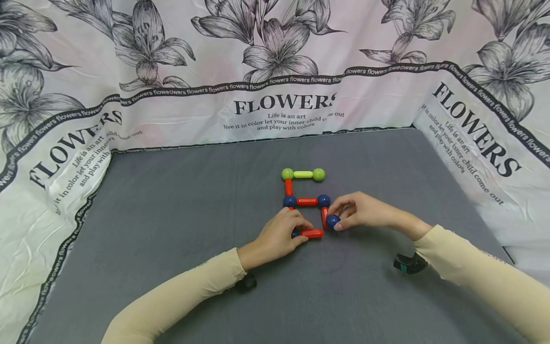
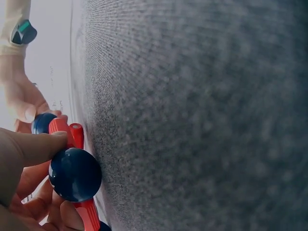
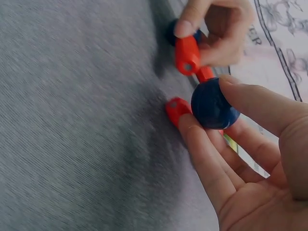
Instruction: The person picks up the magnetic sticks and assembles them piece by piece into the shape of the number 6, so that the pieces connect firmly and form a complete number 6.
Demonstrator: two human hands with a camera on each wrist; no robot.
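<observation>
My left hand [image 1: 279, 235] pinches a red magnetic rod [image 1: 312, 233] between thumb and fingers. A blue ball [image 2: 75, 174] sits at that rod's left end, with another red rod [image 2: 87, 214] running away from it, partly behind my fingers. The held rod's right end is bare. Thumb and fingertips of my right hand [image 1: 363, 210] grip a second blue ball [image 3: 211, 106]. Close beside this ball is the free end of a red rod [image 3: 177, 109], which leads down from a blue ball [image 1: 324, 200] at the structure's right corner.
Farther back, a red rod [image 1: 307, 201] joins the corner ball to another blue ball [image 1: 290, 201]. Beyond it a red rod [image 1: 288, 187] reaches a green ball [image 1: 287, 174], then a green rod [image 1: 303, 175] and a green ball [image 1: 319, 175]. Printed cloth [image 1: 279, 114] borders the grey table [image 1: 172, 205].
</observation>
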